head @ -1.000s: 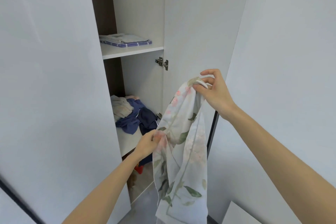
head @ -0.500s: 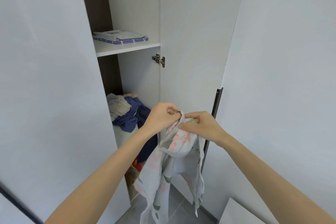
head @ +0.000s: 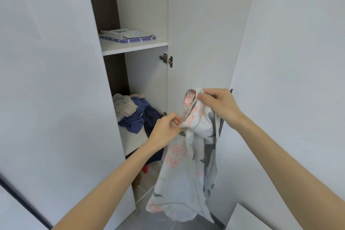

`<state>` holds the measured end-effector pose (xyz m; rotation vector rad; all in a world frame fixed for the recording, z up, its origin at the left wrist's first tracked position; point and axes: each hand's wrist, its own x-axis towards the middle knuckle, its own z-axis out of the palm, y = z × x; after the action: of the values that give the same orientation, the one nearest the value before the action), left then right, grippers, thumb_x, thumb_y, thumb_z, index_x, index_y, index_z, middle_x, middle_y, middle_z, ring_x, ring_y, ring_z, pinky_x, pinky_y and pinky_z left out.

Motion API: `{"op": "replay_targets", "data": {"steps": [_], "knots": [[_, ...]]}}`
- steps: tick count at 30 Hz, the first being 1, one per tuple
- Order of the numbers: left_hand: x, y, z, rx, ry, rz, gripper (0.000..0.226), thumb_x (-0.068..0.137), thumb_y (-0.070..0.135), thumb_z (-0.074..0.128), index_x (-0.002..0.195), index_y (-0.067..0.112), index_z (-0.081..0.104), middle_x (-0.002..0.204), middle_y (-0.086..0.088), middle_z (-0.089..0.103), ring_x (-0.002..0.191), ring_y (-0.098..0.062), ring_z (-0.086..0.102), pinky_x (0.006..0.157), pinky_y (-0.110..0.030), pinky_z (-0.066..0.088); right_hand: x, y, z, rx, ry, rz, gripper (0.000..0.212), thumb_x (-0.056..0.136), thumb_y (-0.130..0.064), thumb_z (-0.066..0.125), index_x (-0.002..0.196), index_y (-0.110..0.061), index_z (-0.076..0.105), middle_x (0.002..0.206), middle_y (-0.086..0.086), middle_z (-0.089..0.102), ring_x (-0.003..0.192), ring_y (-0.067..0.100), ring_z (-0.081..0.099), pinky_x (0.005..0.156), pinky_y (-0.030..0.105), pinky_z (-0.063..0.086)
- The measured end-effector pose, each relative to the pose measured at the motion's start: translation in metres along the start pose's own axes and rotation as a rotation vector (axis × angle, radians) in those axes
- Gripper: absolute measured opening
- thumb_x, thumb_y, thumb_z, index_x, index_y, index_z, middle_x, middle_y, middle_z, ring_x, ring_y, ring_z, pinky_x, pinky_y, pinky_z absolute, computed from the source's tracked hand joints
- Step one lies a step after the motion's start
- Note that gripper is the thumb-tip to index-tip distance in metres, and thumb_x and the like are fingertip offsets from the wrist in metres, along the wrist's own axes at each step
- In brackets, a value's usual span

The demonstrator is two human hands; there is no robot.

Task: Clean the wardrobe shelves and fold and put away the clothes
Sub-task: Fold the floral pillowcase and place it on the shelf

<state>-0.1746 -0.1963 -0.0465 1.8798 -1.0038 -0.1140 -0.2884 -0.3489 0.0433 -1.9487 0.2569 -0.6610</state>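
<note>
though apart, left hand (head: 165,127) and right hand (head: 218,105) — fingers pinching the floral cloth (head: 179,173) (upper edge)

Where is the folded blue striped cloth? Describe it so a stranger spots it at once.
Look into the open white wardrobe, at its upper white shelf. Two folded pieces are stacked there; the folded blue cloth with white stripes is the bottom one, under a folded off-white cloth. It alone is blue and neatly folded; the dark blue garments on the shelf below lie crumpled.

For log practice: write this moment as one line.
left hand pinches floral cloth | right hand grips its top | lower shelf: loose clothes
</note>
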Motion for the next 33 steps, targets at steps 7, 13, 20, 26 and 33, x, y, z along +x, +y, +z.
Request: {"op": "replay_targets", "data": {"steps": [7, 13, 20, 26, 33], "knots": [[-0.002, 0.003, 0.014, -0.228, -0.103, -0.129, 0.027, 0.087, 0.04, 0.067, 0.103, 0.02, 0.059, 0.105, 0.007, 0.065, 0.096, -0.009, 0.065, 0.084, -0.032, 0.056, 0.004, -0.01, -0.014, 0.103, 0.023, -0.018, 0.016, 0.093, -0.01, 0.061, 0.084, -0.013, 0.075, 0.068, -0.009, 0.071, 0.063, 0.004, 0.064, 0.061, 0.015, 0.049], [-0.005, 0.018, 0.03, -0.171, -0.16, -0.047, 0.031, 0.084, 0.039, 0.071, 0.106, 0.017, 0.067, 0.104, 0.008, 0.067, 0.092, 0.0, 0.061, 0.081, -0.015, 0.048, 0.006, -0.012, -0.018, 0.181, 0.113, 0.017, 0.018, 0.093, -0.014, 0.062, 0.091, -0.001, 0.074, 0.094, 0.025, 0.071, 0.078, 0.022, 0.064, 0.076, 0.035, 0.049], [-0.004, -0.006, 0.027, -0.085, -0.063, -0.193, 0.04, 0.095, 0.044, 0.045, 0.093, 0.005, 0.055, 0.078, -0.014, 0.058, 0.068, -0.019, 0.059, 0.065, -0.051, 0.054, 0.007, 0.007, -0.034, 0.135, 0.219, 0.053, 0.015, 0.093, -0.016, 0.061, 0.088, -0.014, 0.076, 0.089, 0.014, 0.072, 0.078, 0.017, 0.064, 0.075, 0.033, 0.051], [0.023, 0.001, -0.034, -0.506, 0.073, -0.466, 0.02, 0.101, 0.021, 0.046, 0.092, 0.008, 0.056, 0.084, -0.012, 0.067, 0.066, -0.017, 0.067, 0.051, -0.027, 0.054, -0.004, 0.054, -0.033, -0.141, 0.342, 0.122, 0.01, 0.094, -0.019, 0.058, 0.1, -0.021, 0.067, 0.086, -0.016, 0.061, 0.069, 0.001, 0.051, 0.067, 0.016, 0.038], [0.036, 0.03, -0.053, -0.817, 0.136, -0.557, 0.013, 0.102, 0.013, 0.044, 0.09, 0.01, 0.05, 0.083, -0.013, 0.064, 0.055, -0.014, 0.069, 0.049, -0.022, 0.055, -0.027, 0.031, 0.008, -0.16, 0.033, -0.037, 0.005, 0.087, -0.018, 0.069, 0.088, -0.022, 0.073, 0.06, -0.014, 0.06, 0.052, 0.004, 0.044, 0.056, 0.015, 0.034]]}}
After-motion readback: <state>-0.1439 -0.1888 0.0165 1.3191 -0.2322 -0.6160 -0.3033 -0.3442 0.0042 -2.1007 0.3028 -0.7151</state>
